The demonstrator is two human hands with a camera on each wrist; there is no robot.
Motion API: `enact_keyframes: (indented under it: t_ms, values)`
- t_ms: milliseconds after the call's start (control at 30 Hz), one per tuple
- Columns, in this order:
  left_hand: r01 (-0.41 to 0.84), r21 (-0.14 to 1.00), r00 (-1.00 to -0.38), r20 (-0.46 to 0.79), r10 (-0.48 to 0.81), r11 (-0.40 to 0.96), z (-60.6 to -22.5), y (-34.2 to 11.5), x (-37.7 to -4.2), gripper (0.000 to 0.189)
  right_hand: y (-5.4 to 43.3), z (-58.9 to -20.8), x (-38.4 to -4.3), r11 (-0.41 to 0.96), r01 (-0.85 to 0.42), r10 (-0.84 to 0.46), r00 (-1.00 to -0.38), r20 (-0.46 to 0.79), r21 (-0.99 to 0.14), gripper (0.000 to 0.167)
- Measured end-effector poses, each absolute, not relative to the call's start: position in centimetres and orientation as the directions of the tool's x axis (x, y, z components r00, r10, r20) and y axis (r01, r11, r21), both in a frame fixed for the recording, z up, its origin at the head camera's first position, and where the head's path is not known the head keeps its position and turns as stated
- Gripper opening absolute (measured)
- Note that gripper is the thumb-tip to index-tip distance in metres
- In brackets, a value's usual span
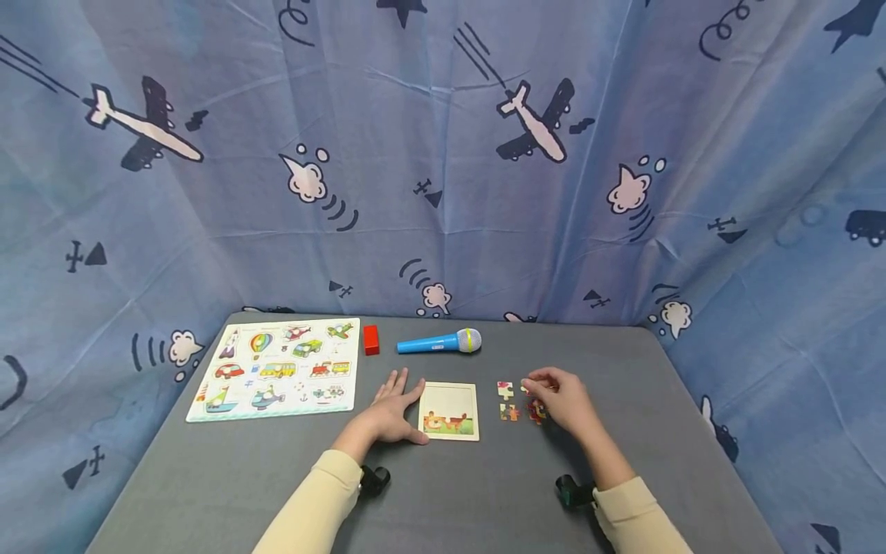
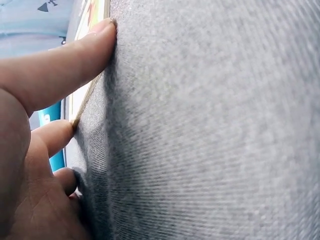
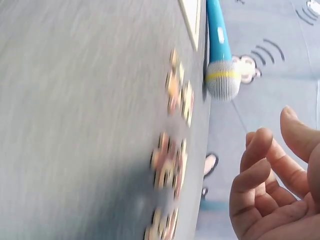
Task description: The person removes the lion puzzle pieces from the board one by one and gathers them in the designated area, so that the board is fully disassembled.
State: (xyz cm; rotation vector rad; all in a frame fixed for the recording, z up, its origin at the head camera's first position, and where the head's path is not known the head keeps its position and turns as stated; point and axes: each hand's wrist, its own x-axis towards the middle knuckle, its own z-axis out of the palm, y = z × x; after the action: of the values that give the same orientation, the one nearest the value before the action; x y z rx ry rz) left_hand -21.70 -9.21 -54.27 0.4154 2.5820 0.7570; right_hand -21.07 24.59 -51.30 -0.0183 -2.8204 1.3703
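A square wooden puzzle tray (image 1: 448, 400) lies in the middle of the table, its bottom part filled with coloured pieces. My left hand (image 1: 388, 415) rests at its left side with fingers spread. In the left wrist view the thumb (image 2: 95, 42) and forefinger (image 2: 57, 135) touch the tray's edge. Loose jigsaw pieces (image 1: 508, 413) lie to the right of the tray. Over the rightmost ones hovers my right hand (image 1: 564, 400), its fingers loosely bent. The right wrist view shows a gap between thumb and fingertips, with nothing held, beside several pieces (image 3: 167, 162).
Behind the tray lies a blue toy microphone (image 1: 439, 342), with a red block (image 1: 371, 340) left of it. A large board with vehicle pictures (image 1: 277, 408) covers the table's back left. A patterned blue curtain (image 1: 443, 192) hangs behind the grey table (image 1: 457, 500).
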Motion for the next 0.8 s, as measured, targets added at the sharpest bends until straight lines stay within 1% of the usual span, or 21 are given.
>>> enact_keyframes:
  t_ms: [167,300,433,567,800]
  values:
    - [0.158,0.560,-0.867,-0.316,0.386,0.813,-54.5,-9.2,-21.5,0.103,21.9,-51.6,-21.0,0.575,0.009,-0.015,-1.000,-0.022,-0.818,0.025]
    - [0.158,0.563,-0.871,-0.307,0.383,0.811,-54.2,-9.2,-21.3,0.103,19.9,-51.9,-20.8,0.558,0.000,-0.059,-0.997,-0.040,-0.830,0.027]
    - [0.151,0.564,-0.873,-0.310,0.377,0.812,-53.8,-9.1,-21.3,0.104,18.1,-52.1,-20.7,0.555,-0.010,-0.090,-0.995,-0.048,-0.832,0.029]
    - [0.147,0.565,-0.874,-0.310,0.374,0.812,-53.8,-9.1,-21.4,0.105,16.4,-52.2,-20.6,0.561,-0.026,-0.113,-0.993,-0.045,-0.827,0.025]
    - [0.149,0.545,-0.873,-0.320,0.368,0.825,-54.1,-8.9,-21.7,0.104,13.7,-52.3,-20.1,0.572,-0.046,-0.215,-0.972,-0.096,-0.819,0.028]
